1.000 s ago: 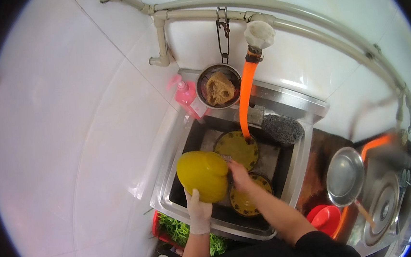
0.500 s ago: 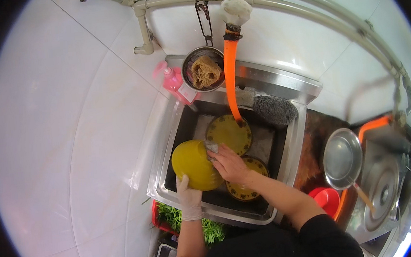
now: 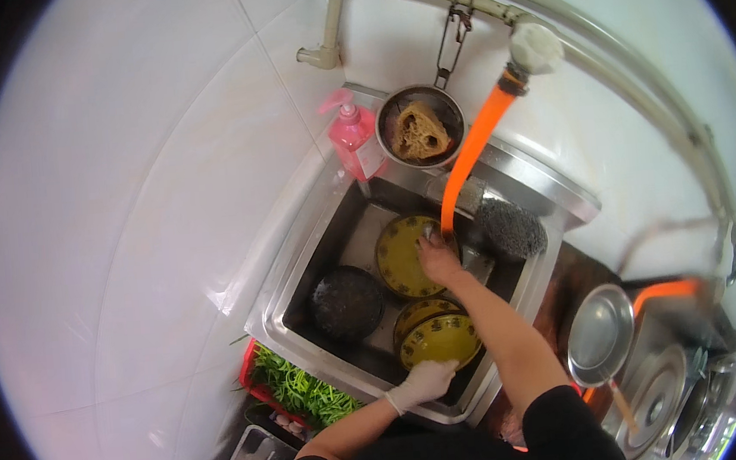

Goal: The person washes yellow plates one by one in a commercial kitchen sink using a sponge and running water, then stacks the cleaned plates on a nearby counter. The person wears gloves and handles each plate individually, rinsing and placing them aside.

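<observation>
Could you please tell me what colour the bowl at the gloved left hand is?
The bowl is yellow with dark rim motifs, seen best in the head view.

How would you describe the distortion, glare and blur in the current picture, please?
In the head view, the wall pipes curve and the corners go black; same view, bright glare on the white wall; same view, orange tubing at right looks soft; same view, the yellow plate by the right hand shows its dark rim pattern clearly.

On my feed I see black top (image 3: 442, 459), short sleeves (image 3: 557, 418); left hand (image 3: 429, 382) in thin whitish glove (image 3: 413, 391), snug cuff (image 3: 394, 403); right hand (image 3: 437, 261) bare.
</observation>
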{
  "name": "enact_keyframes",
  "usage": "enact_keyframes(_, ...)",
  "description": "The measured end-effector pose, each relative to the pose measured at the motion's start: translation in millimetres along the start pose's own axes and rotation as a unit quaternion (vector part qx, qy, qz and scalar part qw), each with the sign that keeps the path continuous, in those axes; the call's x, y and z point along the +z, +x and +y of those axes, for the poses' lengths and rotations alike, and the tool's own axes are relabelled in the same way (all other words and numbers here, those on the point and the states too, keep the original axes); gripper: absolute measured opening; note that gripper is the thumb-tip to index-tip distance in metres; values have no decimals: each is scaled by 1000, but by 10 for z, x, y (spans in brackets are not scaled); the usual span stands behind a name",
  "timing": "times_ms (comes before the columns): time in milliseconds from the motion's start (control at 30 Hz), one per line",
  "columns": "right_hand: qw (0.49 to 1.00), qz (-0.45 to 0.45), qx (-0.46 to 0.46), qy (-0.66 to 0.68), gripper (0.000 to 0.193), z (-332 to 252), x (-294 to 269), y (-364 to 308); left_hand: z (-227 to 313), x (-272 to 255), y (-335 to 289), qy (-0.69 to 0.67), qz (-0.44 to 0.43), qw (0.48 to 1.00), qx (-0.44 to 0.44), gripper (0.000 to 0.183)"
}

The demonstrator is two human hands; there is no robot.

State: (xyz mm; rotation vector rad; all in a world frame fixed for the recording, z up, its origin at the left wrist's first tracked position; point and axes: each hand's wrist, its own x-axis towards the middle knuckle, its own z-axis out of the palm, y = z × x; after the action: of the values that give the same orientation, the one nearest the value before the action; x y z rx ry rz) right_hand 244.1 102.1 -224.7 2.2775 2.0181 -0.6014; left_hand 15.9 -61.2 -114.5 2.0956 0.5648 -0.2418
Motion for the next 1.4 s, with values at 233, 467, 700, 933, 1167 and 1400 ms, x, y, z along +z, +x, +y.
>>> enact_keyframes(233,971,-195,-115,79,53,-367,-29,-52,-417,-74,38,-90,-91,990,-60,53)
enact_keyframes(467,993,-105,-51,1,42,241,-259,-41,-1052,-1526,432,171,271,941,-112,98)
enact_keyframes(700,956,-201,-104,186,46,-203,167,71,-1517,-1564,983,406,138,901,-69,80)
enact_keyframes(933,979,-143,-13,-146,47,-126,-162,-400,-1534,-1581,820,251,109,960,60,31)
enact_keyframes(1167,952,-290,-24,99,48,47,85,30,-953,-2068,716,192,122,964,140,24)
enact_keyframes(1400,939,71,141,305,53,144,182,143,-334,-2366,-35,64,187,979,56,22)
